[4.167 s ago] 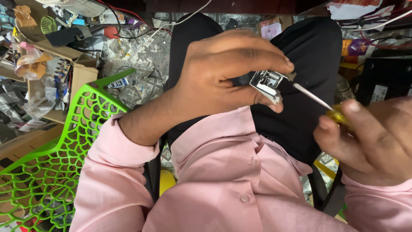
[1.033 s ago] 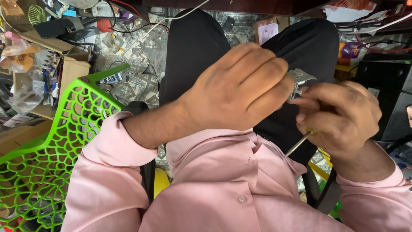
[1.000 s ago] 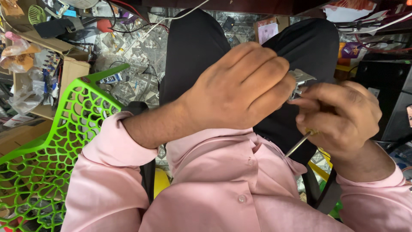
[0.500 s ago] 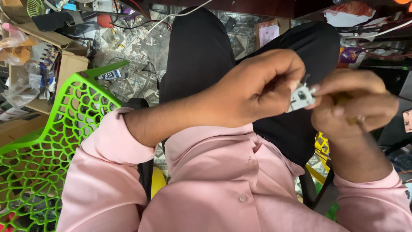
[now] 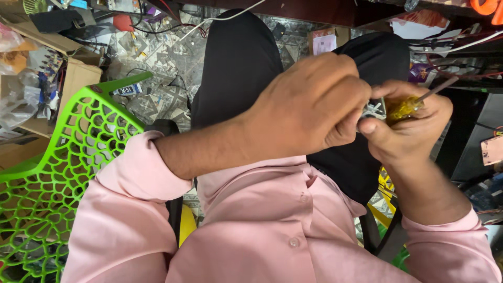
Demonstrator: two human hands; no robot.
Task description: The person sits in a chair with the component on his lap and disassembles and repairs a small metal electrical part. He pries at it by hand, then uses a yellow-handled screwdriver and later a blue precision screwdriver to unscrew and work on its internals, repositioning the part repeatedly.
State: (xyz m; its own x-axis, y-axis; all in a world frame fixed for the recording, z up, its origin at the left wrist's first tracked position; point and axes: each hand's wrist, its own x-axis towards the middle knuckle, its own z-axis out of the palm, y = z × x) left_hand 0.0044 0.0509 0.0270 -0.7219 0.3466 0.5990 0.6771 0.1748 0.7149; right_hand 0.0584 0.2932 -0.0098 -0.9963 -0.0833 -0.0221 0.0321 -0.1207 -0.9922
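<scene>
Your left hand (image 5: 309,107) is curled shut around a small metal part (image 5: 374,109), mostly hidden behind your fingers. Your right hand (image 5: 411,128) is closed on a yellow-handled screwdriver (image 5: 406,106), touching the part, its shaft pointing up and right. Both hover above your black-trousered lap (image 5: 236,63). A green lattice chair (image 5: 57,167) stands to your left.

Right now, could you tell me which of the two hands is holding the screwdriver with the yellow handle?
The right hand holds the screwdriver, its yellow handle in the fist. The left hand instead grips the small metal part.
</scene>
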